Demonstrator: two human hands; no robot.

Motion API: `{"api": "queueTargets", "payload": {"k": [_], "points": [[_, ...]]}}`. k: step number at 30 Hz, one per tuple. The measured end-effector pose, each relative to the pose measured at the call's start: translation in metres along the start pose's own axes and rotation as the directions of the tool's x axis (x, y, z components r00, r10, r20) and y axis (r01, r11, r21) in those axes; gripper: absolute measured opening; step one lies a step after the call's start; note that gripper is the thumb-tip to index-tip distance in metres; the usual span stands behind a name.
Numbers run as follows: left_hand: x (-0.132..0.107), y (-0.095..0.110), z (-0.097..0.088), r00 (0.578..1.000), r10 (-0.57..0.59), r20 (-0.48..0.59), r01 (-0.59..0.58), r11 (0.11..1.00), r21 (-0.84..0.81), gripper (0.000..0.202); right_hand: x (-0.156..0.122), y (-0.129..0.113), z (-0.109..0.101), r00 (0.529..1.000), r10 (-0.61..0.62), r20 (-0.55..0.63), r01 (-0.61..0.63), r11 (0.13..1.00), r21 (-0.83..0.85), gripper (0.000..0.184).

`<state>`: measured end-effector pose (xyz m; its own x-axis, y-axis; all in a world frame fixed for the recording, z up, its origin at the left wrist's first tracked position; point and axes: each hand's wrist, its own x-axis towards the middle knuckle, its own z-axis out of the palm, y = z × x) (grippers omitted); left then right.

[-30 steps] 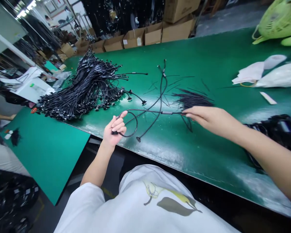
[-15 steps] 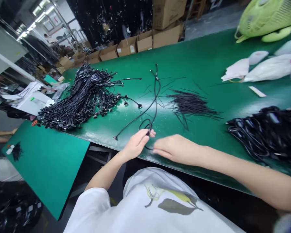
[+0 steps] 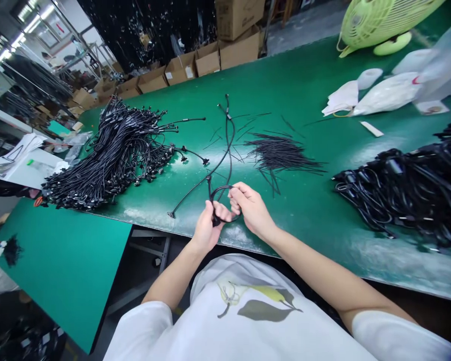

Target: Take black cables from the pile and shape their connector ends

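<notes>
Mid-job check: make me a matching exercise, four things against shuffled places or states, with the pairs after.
1. cable loop
2. fan
3. cardboard boxes
4. thin black strips

A. brown, beyond the table's far edge
B. piled loosely on the tabletop
C. held by left hand and right hand
D. yellow-green

Pairs: 1-C, 2-D, 3-A, 4-B

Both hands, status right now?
Left hand: closed, holding a looped black cable with connector ends.
Right hand: closed, fingertips pinching the same cable's loop.
</notes>
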<state>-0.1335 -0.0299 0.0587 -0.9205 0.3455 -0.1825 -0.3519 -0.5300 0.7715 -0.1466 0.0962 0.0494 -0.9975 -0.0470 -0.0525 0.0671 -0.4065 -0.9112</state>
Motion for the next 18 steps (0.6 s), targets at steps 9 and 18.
{"api": "queueTargets", "payload": {"k": [9, 18], "points": [[-0.01, -0.01, -0.009, 0.994, 0.009, 0.109, -0.041, 0.956, 0.29, 0.049, -0.012, -0.03, 0.014, 0.99, 0.139, 0.032, -0.142, 0.946, 0.291, 0.049], [-0.014, -0.018, -0.009, 0.959, -0.15, 0.241, 0.003, 0.854, 0.52, 0.055, -0.012, -0.029, 0.016, 0.994, -0.109, -0.024, 0.112, 0.983, 0.148, 0.034]]}}
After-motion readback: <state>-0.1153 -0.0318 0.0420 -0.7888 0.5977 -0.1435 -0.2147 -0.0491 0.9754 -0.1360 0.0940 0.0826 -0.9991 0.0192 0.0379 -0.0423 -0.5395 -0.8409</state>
